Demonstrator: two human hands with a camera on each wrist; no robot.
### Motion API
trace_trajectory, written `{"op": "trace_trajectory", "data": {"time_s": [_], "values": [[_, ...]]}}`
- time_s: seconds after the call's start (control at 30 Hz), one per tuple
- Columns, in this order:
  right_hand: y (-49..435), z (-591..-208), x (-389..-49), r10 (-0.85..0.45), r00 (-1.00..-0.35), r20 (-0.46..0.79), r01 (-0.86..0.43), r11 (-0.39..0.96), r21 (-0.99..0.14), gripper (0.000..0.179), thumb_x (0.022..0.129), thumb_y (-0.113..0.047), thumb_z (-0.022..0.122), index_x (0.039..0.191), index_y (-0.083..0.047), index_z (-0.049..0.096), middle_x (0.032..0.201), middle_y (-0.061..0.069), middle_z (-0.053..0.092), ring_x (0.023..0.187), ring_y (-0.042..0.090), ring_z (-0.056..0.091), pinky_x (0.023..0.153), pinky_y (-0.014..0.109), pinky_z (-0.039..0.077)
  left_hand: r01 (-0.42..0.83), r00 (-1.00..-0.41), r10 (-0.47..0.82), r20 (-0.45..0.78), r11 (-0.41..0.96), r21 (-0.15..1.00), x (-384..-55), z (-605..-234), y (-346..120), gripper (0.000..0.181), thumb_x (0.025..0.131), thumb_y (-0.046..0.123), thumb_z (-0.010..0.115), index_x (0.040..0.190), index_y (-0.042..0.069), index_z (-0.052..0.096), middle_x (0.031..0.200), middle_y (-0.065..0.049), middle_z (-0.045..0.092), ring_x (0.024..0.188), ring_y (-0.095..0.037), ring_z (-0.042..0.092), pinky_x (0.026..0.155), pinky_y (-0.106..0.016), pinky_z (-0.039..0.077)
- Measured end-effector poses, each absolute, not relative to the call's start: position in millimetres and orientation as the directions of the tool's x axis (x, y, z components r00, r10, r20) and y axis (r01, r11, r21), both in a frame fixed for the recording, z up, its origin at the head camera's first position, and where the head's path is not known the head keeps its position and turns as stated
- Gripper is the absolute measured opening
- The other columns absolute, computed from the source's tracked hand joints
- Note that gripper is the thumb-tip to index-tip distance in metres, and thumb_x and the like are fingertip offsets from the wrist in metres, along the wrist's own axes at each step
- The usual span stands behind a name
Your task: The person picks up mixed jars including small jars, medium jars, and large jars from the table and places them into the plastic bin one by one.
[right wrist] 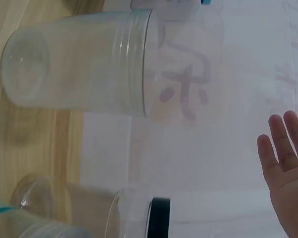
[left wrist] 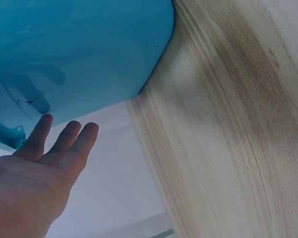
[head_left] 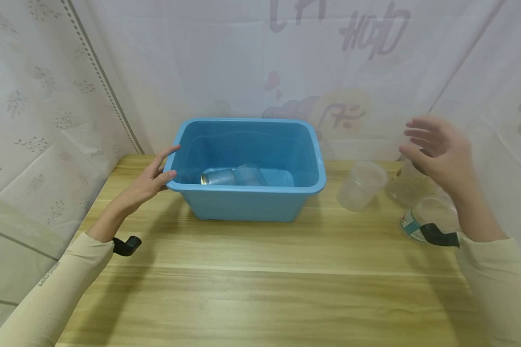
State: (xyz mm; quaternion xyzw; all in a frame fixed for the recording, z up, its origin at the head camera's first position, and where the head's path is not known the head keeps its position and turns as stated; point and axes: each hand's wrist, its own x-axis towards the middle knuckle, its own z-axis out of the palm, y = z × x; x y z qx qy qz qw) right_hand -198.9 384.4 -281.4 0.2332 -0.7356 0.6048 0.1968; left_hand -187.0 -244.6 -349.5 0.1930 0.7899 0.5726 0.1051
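Nearest, the bare wooden counter is being flanked by two cream sleeves, and at each cuff a black fitting is being worn. On the right of the counter, a clear jar with a teal-and-white label is being partly covered by the right fitting. The left hand is being rested on the left end of a blue plastic tub: the thumb and forefinger are being laid over the rim, apart from each other, while the other fingers are being held straight outside, below the rim; whether those are touching the wall cannot be told. Inside the tub, on its floor, a gold-lidded glass jar is being seen on its side, with a clear container just beside it. Between the tub and the labelled jar, a translucent plastic canister is being stood upright. Farther right, a clear jar with a black lid is being partly hidden by the right hand, which is being held in the air above the jars, its fingers loosely extended and its thumb apart from them. Behind everything, a pale printed curtain is being hung.
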Motion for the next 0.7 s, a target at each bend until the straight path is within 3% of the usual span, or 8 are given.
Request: {"op": "trace_trajectory", "data": {"time_s": [0.13, 0.23, 0.43, 0.7], "values": [[398.5, -288.7, -193.6, -0.084, -0.823, 0.562, -0.566, 0.035, -0.824, 0.059, 0.076, 0.03, 0.068, 0.132, 0.021, 0.052, 0.127, 0.024, 0.061, 0.116, 0.029, 0.061, 0.095, 0.025, 0.049, 0.179, -0.901, 0.431, 0.051, 0.263, 0.948, -187.4, -348.9, -243.7, 0.065, 0.109, 0.022, 0.046, 0.164, 0.032, 0.013, 0.128, -0.025, 0.035, 0.123, -0.037, 0.039, 0.11, -0.066, 0.027], [412.0, -295.8, -189.9, -0.084, -0.825, 0.559, -0.561, -0.011, -0.828, 0.059, 0.076, 0.034, 0.064, 0.131, 0.023, 0.05, 0.128, 0.027, 0.06, 0.116, 0.029, 0.062, 0.095, 0.027, 0.05, 0.178, -0.902, 0.429, 0.051, 0.263, 0.948, -188.1, -348.9, -243.1, 0.065, 0.109, 0.022, 0.046, 0.164, 0.032, 0.013, 0.125, -0.026, 0.036, 0.123, -0.037, 0.04, 0.11, -0.065, 0.027], [436.4, -307.0, -181.4, -0.119, -0.816, 0.566, -0.566, -0.04, -0.824, 0.053, 0.076, 0.036, 0.062, 0.126, 0.028, 0.048, 0.121, 0.032, 0.063, 0.108, 0.03, 0.067, 0.091, 0.03, 0.053, 0.184, -0.905, 0.423, 0.055, 0.272, 0.945, -188.5, -348.0, -242.5, 0.064, 0.11, 0.023, 0.046, 0.164, 0.031, 0.013, 0.1, -0.02, 0.041, 0.107, -0.03, 0.048, 0.108, -0.063, 0.032], [465.2, -317.4, -171.0, -0.261, -0.841, 0.474, -0.501, 0.042, -0.865, 0.053, 0.079, 0.037, 0.057, 0.129, 0.028, 0.046, 0.123, 0.028, 0.064, 0.108, 0.028, 0.067, 0.086, 0.026, 0.054, 0.177, -0.903, 0.426, 0.051, 0.262, 0.949, -187.9, -348.7, -242.9, 0.064, 0.11, 0.022, 0.046, 0.164, 0.031, 0.013, 0.107, -0.024, 0.04, 0.112, -0.037, 0.044, 0.109, -0.063, 0.03]]}}
